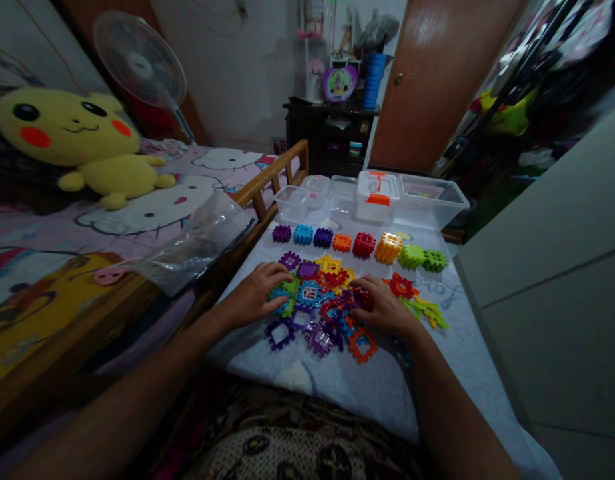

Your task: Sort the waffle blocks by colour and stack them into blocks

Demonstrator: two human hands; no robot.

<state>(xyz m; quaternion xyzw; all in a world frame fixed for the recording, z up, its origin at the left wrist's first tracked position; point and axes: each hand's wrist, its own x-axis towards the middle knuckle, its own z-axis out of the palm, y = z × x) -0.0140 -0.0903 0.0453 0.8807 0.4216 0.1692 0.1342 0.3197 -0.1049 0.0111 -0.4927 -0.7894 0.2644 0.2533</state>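
Note:
My left hand (pixel 260 292) rests at the left side of a loose pile of coloured plastic interlocking tiles (pixel 310 293), fingers apart over green and teal pieces. At the pile's right side, my right hand (pixel 382 303) has its fingers spread over a dark red tile (pixel 365 300); I cannot tell how firmly it touches. Purple frame tiles (pixel 280 333) and an orange frame tile (pixel 362 344) lie nearest me. Behind the pile runs a row of stacks sorted by colour, among them a purple stack (pixel 282 233), a red stack (pixel 364 245) and a yellow-orange stack (pixel 388 247).
Clear plastic containers (pixel 432 197) and a lidded box with orange clasps (pixel 375 213) stand at the table's far end. On the left, a wooden bed rail (pixel 267 179) borders the table, with a clear plastic bag (pixel 197 243) beside it. A pale cabinet (pixel 552 267) flanks the right.

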